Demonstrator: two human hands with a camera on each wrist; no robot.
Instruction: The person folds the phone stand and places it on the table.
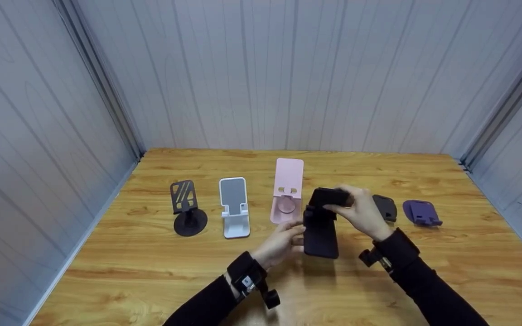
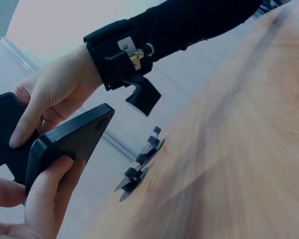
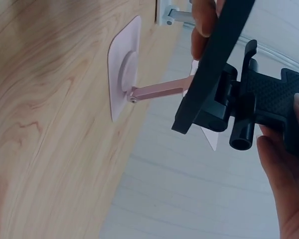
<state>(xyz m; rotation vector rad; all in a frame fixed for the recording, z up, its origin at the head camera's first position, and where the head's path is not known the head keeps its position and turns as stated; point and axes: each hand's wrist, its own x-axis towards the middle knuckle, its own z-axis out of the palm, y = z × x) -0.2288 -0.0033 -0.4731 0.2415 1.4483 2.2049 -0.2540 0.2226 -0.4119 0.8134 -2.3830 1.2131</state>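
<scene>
Both hands hold a black folding phone stand up over the table. My left hand grips its flat base by the left edge, with fingers under it and thumb at the side. My right hand pinches the upper plate. In the right wrist view the base is seen edge-on, joined by hinges to the textured plate, which is tilted away from it. Behind the left hand stands an opened pink phone stand, partly hidden by the black one.
A dark round-based stand and a white stand stand unfolded on the left. A folded dark stand and a folded purple stand lie to the right, the dark one partly behind my right hand. Pale panels border the wooden table.
</scene>
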